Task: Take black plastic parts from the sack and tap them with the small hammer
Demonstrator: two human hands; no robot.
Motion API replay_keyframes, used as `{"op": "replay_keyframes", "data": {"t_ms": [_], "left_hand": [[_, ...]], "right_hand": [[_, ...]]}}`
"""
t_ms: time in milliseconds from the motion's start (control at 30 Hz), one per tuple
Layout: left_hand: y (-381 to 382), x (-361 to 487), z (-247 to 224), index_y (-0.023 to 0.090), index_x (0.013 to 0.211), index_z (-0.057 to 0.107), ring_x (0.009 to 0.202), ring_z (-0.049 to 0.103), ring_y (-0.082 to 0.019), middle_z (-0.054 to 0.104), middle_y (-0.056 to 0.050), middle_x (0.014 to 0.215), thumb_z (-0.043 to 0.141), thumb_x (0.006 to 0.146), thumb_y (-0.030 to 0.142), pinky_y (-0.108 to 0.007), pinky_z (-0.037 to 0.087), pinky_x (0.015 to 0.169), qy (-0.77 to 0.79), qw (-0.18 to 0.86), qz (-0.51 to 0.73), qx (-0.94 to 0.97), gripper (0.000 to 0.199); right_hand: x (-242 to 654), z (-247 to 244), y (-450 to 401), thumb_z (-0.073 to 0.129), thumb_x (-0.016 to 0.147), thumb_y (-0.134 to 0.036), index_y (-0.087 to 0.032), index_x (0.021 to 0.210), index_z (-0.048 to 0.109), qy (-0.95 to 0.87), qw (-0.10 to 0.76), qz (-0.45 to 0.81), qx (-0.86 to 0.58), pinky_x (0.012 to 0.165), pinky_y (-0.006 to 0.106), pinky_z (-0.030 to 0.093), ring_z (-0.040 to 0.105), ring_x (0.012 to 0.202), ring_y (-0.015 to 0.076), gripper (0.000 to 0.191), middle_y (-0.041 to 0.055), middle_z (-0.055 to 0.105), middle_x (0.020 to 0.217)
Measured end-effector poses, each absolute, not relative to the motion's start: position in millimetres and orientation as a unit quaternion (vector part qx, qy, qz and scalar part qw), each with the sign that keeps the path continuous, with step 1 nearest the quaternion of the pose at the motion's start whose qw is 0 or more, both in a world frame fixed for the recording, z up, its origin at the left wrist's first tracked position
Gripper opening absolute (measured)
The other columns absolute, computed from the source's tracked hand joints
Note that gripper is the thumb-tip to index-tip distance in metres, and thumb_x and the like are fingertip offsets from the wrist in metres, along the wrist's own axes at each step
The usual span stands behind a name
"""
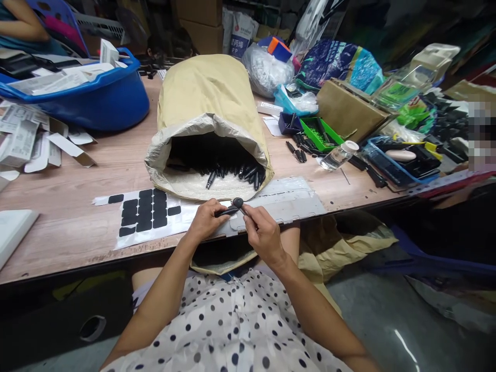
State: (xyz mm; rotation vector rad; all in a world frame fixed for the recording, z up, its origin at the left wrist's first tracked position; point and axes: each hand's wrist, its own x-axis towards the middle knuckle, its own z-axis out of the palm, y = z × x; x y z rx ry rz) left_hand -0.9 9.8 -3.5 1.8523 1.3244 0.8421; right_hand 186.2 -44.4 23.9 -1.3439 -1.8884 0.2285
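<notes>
My left hand point(205, 222) is closed around a slender black plastic part point(226, 211) just above the table's front edge. Fingers and thumb of my right hand point(265, 235) pinch a thin piece with a round black head point(237, 202), which meets the black part; whether they are joined I cannot tell. Behind both hands lies a tan sack point(213, 90), its mouth facing me, with many similar black parts point(250, 173) inside. Left of my hands is a white sheet with rounded black stickers point(145, 212). A grey board point(290, 197) lies under and right of them.
A blue tub point(112, 98) of white boxes stands left, with loose boxes point(34, 137) beside it. On the right are a green tray point(320, 133), a clear jar point(339, 156), a cardboard box point(344, 111) and a blue basket point(403, 160). Another person's arm point(25, 23) shows top left.
</notes>
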Motion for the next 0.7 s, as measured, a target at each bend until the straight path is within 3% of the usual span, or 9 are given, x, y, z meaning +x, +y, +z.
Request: {"op": "replay_keyframes", "data": {"t_ms": [167, 300, 500, 600, 700], "left_hand": [[10.4, -1.0, -6.4, 0.021, 0.088, 0.078, 0.076, 0.061, -0.016, 0.063, 0.0, 0.078, 0.071, 0.076, 0.02, -0.028, 0.051, 0.074, 0.508, 0.341, 0.333, 0.718, 0.014], [11.1, -0.1, -5.5, 0.021, 0.088, 0.077, 0.076, 0.062, -0.016, 0.064, 0.0, 0.079, 0.071, 0.076, 0.021, -0.029, 0.052, 0.075, 0.503, 0.321, 0.335, 0.729, 0.013], [-22.8, -4.7, 9.2, 0.019, 0.094, 0.072, 0.081, 0.065, -0.018, 0.069, -0.005, 0.088, 0.067, 0.084, 0.027, -0.029, 0.054, 0.071, 0.434, 0.298, 0.389, 0.756, 0.013], [-57.4, -11.2, 12.8, 0.02, 0.099, 0.071, 0.075, 0.067, -0.017, 0.073, -0.004, 0.087, 0.061, 0.09, 0.029, -0.025, 0.053, 0.066, 0.395, 0.348, 0.335, 0.781, 0.016], [-83.1, -14.0, 6.1, 0.022, 0.101, 0.071, 0.07, 0.07, -0.018, 0.075, -0.004, 0.084, 0.058, 0.091, 0.028, -0.025, 0.051, 0.06, 0.463, 0.356, 0.208, 0.785, 0.017]], "right_hand": [[187.8, 16.7, -46.8, 0.047, 0.096, -0.019, -0.023, 0.12, 0.07, -0.753, 0.363, 0.084, -0.543, 0.074, 0.024, 0.053, 0.067, 0.083, 0.0161, 0.033, 0.0046, 0.07, 0.09], [191.7, 15.9, -42.9, 0.046, 0.097, -0.021, -0.023, 0.12, 0.07, -0.726, 0.387, 0.073, -0.564, 0.076, 0.025, 0.053, 0.067, 0.087, 0.0168, 0.034, 0.0053, 0.07, 0.093], [223.5, 12.6, -22.6, 0.044, 0.095, -0.021, -0.022, 0.12, 0.07, -0.656, 0.387, -0.013, -0.648, 0.077, 0.029, 0.051, 0.063, 0.088, 0.0196, 0.036, 0.0078, 0.067, 0.096], [242.4, -1.3, -9.9, 0.044, 0.091, -0.018, -0.02, 0.117, 0.071, -0.611, 0.347, -0.063, -0.708, 0.074, 0.03, 0.047, 0.06, 0.086, 0.0213, 0.037, 0.0085, 0.065, 0.093], [250.4, -15.1, 0.4, 0.046, 0.087, -0.014, -0.02, 0.113, 0.073, -0.598, 0.291, -0.098, -0.741, 0.072, 0.031, 0.042, 0.056, 0.083, 0.022, 0.038, 0.0077, 0.061, 0.088]]}}
